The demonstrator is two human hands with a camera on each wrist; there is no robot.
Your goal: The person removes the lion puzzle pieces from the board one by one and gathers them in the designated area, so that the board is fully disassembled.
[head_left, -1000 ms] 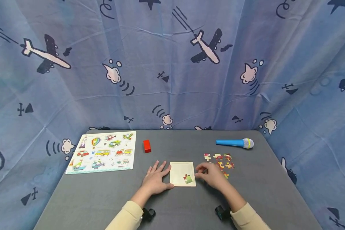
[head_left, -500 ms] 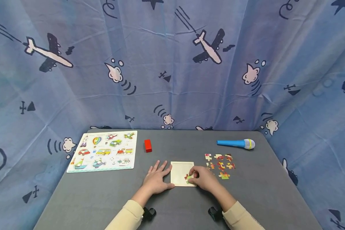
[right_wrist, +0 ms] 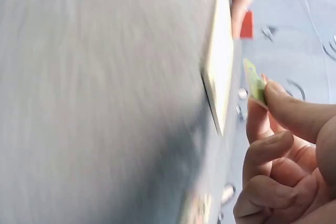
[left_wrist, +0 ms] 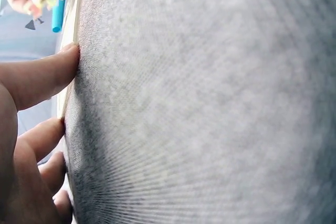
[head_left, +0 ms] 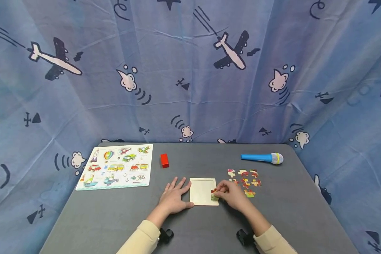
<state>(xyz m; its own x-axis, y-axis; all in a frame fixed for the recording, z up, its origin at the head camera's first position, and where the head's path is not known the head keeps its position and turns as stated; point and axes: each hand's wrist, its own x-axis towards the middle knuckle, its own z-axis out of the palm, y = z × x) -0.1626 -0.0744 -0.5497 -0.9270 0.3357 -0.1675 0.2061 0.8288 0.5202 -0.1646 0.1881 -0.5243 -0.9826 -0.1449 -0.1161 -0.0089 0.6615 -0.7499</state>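
Between thumb and fingers my right hand pinches a green and red jigsaw piece, lifted just above the right part of the pale puzzle tray. My left hand lies spread on the table at the tray's left side, thumb and a finger touching its edge. In the left wrist view the left thumb rests against that edge. Several loose jigsaw pieces lie in rows to the right of the tray, partly behind my right hand.
A picture board of vehicles lies at the back left of the grey table. Behind the tray sits a red block. A blue toy microphone lies at the back right. A patterned curtain hangs behind the table.
My right hand reached over the piece in the tray, took hold of it, then drew back to the right and raised it. My left hand has stayed by the tray.
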